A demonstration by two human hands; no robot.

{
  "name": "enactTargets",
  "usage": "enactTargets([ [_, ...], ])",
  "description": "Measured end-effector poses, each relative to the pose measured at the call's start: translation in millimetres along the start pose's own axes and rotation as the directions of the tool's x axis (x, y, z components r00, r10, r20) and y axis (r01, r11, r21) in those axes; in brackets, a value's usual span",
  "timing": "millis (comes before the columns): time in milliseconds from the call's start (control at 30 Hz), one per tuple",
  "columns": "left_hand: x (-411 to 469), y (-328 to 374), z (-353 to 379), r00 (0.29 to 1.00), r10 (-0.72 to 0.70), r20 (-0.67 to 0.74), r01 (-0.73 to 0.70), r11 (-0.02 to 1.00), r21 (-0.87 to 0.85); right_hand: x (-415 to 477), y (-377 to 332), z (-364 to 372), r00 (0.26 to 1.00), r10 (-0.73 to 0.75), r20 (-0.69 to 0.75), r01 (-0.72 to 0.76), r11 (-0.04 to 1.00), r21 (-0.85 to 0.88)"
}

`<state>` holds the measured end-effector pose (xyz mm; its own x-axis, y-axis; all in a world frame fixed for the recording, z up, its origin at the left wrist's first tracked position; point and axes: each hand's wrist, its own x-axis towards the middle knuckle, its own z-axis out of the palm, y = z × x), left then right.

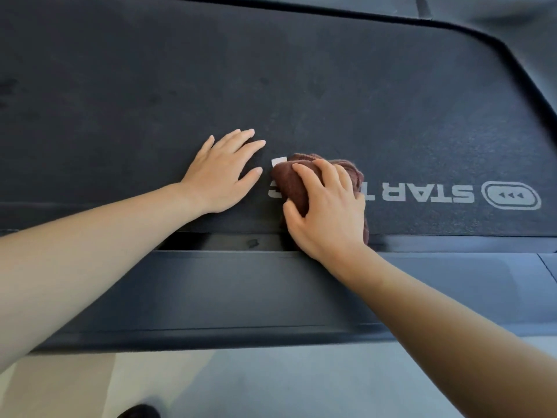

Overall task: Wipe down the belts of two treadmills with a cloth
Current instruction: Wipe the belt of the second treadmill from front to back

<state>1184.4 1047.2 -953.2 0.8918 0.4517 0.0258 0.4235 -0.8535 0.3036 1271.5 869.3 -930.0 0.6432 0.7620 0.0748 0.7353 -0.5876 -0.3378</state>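
Observation:
A dark grey treadmill belt (pixel 271 79) fills the upper half of the head view, with a pale printed logo (pixel 446 196) near its front edge on the right. My right hand (pixel 328 206) presses a bunched brown cloth (pixel 294 182) onto the belt, covering part of the lettering. My left hand (pixel 224 171) lies flat on the belt just left of the cloth, fingers spread, holding nothing. Only one treadmill is in view.
A dark side rail (pixel 241 291) runs along the belt's near edge, with a narrow gap (pixel 229 241) between rail and belt. Pale floor (pixel 271 384) lies below it. A dark shoe tip (pixel 140 411) shows at the bottom edge. The belt's raised border (pixel 518 64) curves at top right.

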Motion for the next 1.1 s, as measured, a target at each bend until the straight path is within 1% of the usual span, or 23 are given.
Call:
enactTargets([
  [33, 1.3, -5.6, -1.7, 0.999, -0.031, -0.011, 0.031, 1.000, 0.004, 2.9, -3.8, 1.7, 1.000, -0.007, 0.001, 0.007, 1.000, -0.003],
  [100, 5.0, -14.5, -3.1, 0.997, -0.077, -0.029, 0.077, 0.997, 0.003, 12.0, -7.3, 3.5, 1.000, 0.025, -0.006, -0.025, 1.000, -0.005],
  [167, 11.4, -18.9, -2.0, 0.996, -0.090, -0.029, 0.090, 0.996, 0.018, 26.7, -7.5, 5.2, 0.998, 0.057, -0.003, -0.057, 0.998, -0.022],
  [333, 52.3, -28.9, -2.5, 0.996, -0.084, -0.003, 0.084, 0.995, 0.058, 93.1, -9.4, 11.4, 0.997, 0.077, -0.023, -0.078, 0.997, -0.024],
  [433, 90.0, -41.2, -7.8, 0.998, -0.053, 0.029, 0.050, 0.994, 0.092, 133.2, -6.4, 15.0, 0.996, 0.086, -0.032, -0.087, 0.996, -0.027],
  [567, 140.5, -55.8, -13.3, 0.998, -0.046, 0.030, 0.044, 0.996, 0.072, 181.7, -2.3, 18.2, 0.993, 0.103, -0.058, -0.105, 0.994, -0.024],
  [667, 175.1, -64.4, -11.5, 0.995, -0.097, 0.010, 0.096, 0.993, 0.075, 222.4, -4.9, 23.1, 0.989, 0.121, -0.087, -0.122, 0.992, -0.004],
  [800, 217.3, -74.4, -15.6, 0.975, -0.219, -0.027, 0.220, 0.973, 0.069, 263.8, -5.5, 26.0, 0.992, 0.108, -0.061, -0.109, 0.994, -0.015],
  [933, 249.7, -83.5, -17.4, 0.971, -0.237, -0.017, 0.238, 0.969, 0.070, 296.1, -1.6, 29.7, 0.992, 0.105, -0.068, -0.107, 0.994, -0.022],
  [1100, 255.1, -87.2, -13.3, 0.973, -0.226, -0.055, 0.229, 0.972, 0.059, 337.4, 2.6, 34.3, 0.990, 0.118, -0.083, -0.120, 0.993, -0.022],
])
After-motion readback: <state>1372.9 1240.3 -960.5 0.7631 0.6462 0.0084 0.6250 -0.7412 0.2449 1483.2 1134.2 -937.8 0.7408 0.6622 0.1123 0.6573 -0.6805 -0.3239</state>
